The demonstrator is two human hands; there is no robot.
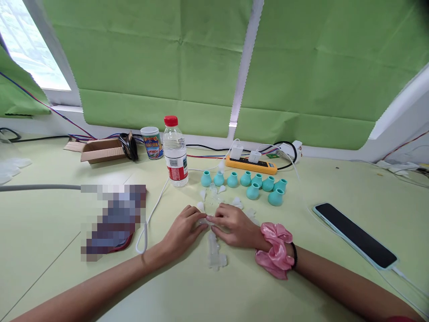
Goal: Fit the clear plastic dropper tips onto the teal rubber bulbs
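Plastic piece [202, 221] sits between thumb and forefinger of our left hand [181, 229] and our right hand [234, 226], both pinching it, well short of the table's [181, 290] back edge.

Workroom (clear plastic pieces [213, 256], power strip [252, 167])

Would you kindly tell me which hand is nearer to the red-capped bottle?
Left. The left hand is in front of the red-capped bottle and slightly right of it; the right hand is also in front, but farther to the right.
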